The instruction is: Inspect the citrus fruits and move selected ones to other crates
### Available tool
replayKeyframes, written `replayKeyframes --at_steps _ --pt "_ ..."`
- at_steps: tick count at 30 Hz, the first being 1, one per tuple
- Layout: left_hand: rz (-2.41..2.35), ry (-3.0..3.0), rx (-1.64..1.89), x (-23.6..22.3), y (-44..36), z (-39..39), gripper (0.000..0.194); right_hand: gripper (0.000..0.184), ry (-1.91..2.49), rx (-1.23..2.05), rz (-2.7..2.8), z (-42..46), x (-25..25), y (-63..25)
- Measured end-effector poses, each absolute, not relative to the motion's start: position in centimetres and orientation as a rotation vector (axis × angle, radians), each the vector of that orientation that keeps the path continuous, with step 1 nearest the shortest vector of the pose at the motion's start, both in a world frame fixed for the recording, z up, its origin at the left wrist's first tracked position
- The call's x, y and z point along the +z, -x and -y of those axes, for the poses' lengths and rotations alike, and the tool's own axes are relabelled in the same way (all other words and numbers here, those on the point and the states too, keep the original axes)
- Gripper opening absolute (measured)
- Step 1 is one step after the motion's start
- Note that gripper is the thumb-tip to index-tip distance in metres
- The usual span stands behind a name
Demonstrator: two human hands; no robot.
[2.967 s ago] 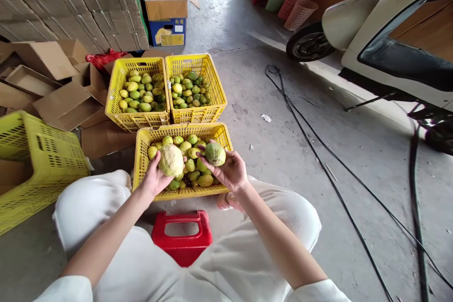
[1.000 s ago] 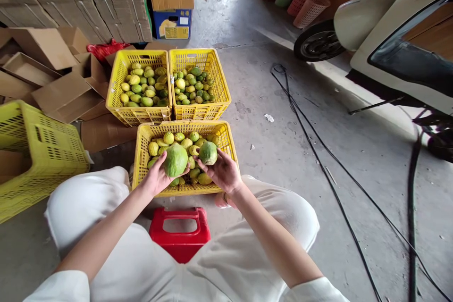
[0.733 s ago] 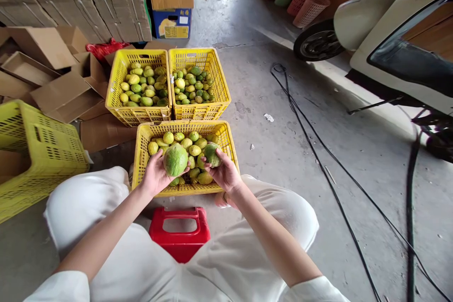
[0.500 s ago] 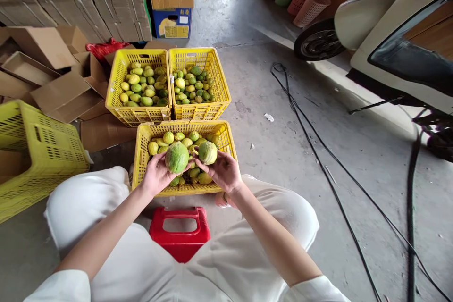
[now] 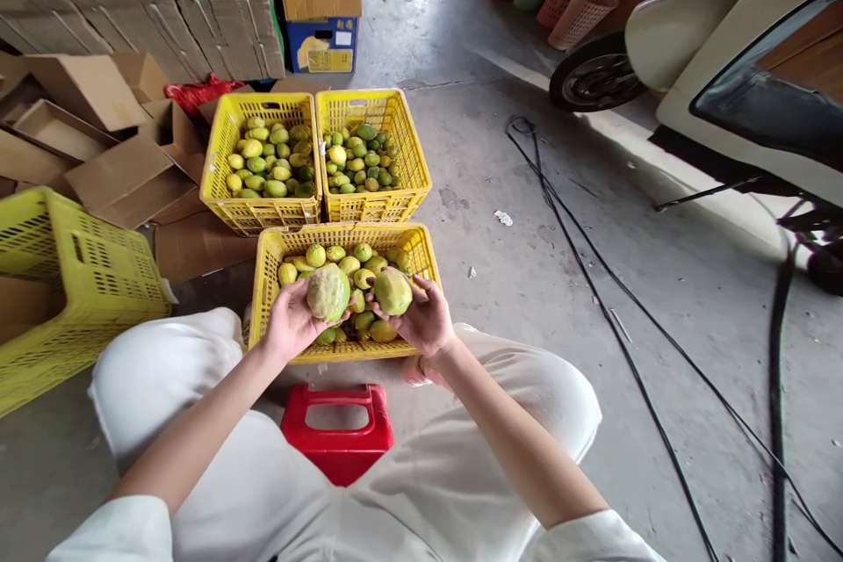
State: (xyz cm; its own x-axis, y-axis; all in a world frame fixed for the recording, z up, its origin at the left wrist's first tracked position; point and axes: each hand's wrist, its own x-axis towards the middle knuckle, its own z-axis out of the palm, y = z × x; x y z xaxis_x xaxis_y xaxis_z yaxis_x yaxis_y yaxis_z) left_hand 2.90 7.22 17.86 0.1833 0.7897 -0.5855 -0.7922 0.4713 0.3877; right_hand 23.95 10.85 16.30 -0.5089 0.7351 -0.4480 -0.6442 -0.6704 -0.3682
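Observation:
My left hand [image 5: 290, 327] is closed around a large round green-yellow fruit [image 5: 327, 291], held over the near yellow crate [image 5: 264, 281]. A smaller yellow-green fruit [image 5: 393, 291] sits in the curled fingers of my right hand [image 5: 425, 322], just to the right of the first. The two fruits are almost touching. Under them the near crate holds several more green and yellow fruits. Behind it stand two more yellow crates, the left one [image 5: 218, 160] and the right one [image 5: 408, 149], both filled with the same fruit.
A red plastic stool [image 5: 337, 432] shows between my knees. An overturned yellow crate [image 5: 72, 272] lies at the left, with flattened cardboard boxes [image 5: 111, 176] behind it. Black cables [image 5: 593, 272] run across the concrete floor on the right, beside a white scooter [image 5: 724, 79].
Both hands have been turning their fruits over the near crate; the left fruit now shows a paler, brownish side. The hands stay in much the same place.

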Motion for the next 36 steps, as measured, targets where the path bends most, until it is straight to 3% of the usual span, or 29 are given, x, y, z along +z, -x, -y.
replayKeyframes --at_steps 5,9,15,23,28,33,36 --pt "-0.821 -0.058 1.122 19.7 -3.3 -5.1 0.049 0.032 0.762 2.199 0.258 -9.7 16.9 -25.6" --pt "-0.945 -0.135 1.156 20.9 -4.8 -1.2 0.053 0.022 0.902 2.094 0.196 -7.7 17.7 -27.0" --pt "-0.970 -0.073 1.344 19.8 -6.8 2.8 0.059 0.019 0.960 2.056 0.018 -4.6 20.0 -26.1" --pt "-0.795 0.084 1.269 19.1 -5.1 1.3 0.044 0.033 0.765 1.939 -0.074 -2.0 18.1 -21.0" --pt "-0.798 0.106 1.242 17.6 -4.4 2.1 0.043 0.021 0.747 1.905 -0.199 -0.3 15.1 -19.8" --pt "-0.862 0.103 1.263 17.0 -4.1 3.7 0.040 0.017 0.722 1.874 -0.195 2.0 15.2 -20.9" --pt "-0.890 0.118 1.269 17.2 -4.0 4.2 0.039 0.025 0.708 1.856 -0.142 2.8 16.0 -20.9"
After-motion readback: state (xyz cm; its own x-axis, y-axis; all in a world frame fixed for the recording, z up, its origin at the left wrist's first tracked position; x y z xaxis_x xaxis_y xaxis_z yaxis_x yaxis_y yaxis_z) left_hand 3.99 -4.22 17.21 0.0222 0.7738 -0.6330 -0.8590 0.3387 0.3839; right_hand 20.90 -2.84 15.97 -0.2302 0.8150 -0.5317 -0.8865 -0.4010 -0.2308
